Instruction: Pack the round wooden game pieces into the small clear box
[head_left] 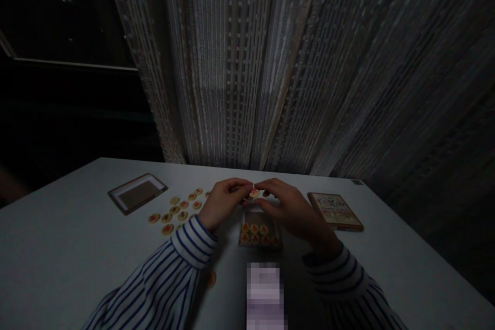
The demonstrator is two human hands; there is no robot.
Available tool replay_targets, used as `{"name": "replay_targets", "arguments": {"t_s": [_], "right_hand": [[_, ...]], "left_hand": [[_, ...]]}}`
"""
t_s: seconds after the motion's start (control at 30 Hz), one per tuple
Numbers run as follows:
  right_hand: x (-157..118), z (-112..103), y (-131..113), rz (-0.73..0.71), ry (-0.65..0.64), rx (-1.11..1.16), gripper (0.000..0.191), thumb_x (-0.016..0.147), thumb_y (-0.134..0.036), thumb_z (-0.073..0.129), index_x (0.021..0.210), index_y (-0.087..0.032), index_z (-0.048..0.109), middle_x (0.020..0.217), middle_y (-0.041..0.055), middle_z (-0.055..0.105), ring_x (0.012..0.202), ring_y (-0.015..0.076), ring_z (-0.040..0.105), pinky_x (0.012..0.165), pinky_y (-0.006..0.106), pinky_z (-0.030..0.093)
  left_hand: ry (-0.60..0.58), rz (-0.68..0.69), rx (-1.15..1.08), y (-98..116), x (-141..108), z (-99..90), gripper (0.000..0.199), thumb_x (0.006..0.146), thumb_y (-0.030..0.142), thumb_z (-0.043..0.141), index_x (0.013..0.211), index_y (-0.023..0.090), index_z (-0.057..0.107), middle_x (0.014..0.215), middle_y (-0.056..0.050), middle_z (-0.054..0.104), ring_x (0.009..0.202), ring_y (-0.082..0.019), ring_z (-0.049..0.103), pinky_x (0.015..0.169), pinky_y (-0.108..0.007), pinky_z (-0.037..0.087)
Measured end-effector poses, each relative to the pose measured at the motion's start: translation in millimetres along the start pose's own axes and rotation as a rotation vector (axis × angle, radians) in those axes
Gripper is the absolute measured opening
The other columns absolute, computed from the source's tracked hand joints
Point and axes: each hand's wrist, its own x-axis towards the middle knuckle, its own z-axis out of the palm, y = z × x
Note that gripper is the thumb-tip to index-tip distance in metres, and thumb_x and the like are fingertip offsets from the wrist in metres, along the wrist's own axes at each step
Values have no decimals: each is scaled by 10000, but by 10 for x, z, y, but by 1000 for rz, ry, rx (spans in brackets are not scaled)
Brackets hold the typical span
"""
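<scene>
Between the fingertips of both hands is a round Chinese chess piece (254, 193) with a red character. My left hand (225, 201) pinches it from the left, and my right hand (288, 206) grips its right side with thumb and fingers. Just below them sits a small open box (260, 218) holding several red-marked pieces (254, 238) in two rows at its near end. Loose chess pieces (182, 215), some red-marked and some dark-marked, lie scattered left of my left hand. One more piece (211, 279) is partly hidden by my left sleeve.
An open shallow tray or lid (138, 193) lies at the table's left. A box lid with printed writing (335, 211) is at the right. A blurred-out phone-shaped object (265, 296) lies in front of me. Behind the white table (390, 268) hangs a string curtain (247, 62).
</scene>
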Motion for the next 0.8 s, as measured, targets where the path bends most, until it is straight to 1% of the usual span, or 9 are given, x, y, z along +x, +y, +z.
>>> {"name": "replay_targets", "arguments": {"t_s": [0.1,0.2,0.33,0.47,0.63,0.73,0.8], "right_hand": [[10,-13,-2,8,-22,-60,202,810,-247,562,1001,-189,597,921,40,630,796,148,566,745,293,456],[13,-19,-5,13,-47,-118,202,809,-235,561,1004,-194,596,915,45,622,832,161,563,749,296,451],[10,-16,9,3,-67,-147,203,820,-224,544,1013,-178,587,931,52,622,863,165,563,760,301,449],[32,-16,44,7,-98,-164,196,837,-229,521,1015,-178,585,928,48,628,855,158,566,750,292,450],[72,0,116,7,-168,-239,205,818,-230,540,1007,-164,584,943,62,623,844,164,567,740,293,447],[61,19,169,-10,-192,-254,198,811,-225,542,996,-164,579,924,58,620,826,160,564,721,285,443],[43,24,203,-26,-203,-250,185,816,-219,531,986,-166,577,918,54,616,821,155,561,721,277,438]], "left_hand": [[-35,-13,-21,-38,19,36,211,591,300,712,707,127,679,664,-28,667,588,-127,588,523,-216,468],[-61,-33,-55,-89,36,45,246,578,320,722,722,127,672,672,-29,671,609,-135,600,545,-222,484],[-119,-52,-48,-120,61,23,270,593,345,714,739,124,663,694,-27,680,630,-135,610,587,-238,498],[-190,-101,-57,-107,87,-20,247,608,325,702,738,123,640,682,-22,683,657,-135,624,605,-232,496],[-211,-154,-60,-143,117,-66,265,646,259,674,863,136,584,661,-4,677,661,-140,644,621,-245,494],[-230,-165,2,-195,131,-81,251,689,237,626,907,132,560,635,-3,666,647,-136,637,615,-244,484],[-236,-149,65,-232,143,-91,255,712,237,594,939,129,551,661,-13,670,657,-137,633,620,-248,482]]}}
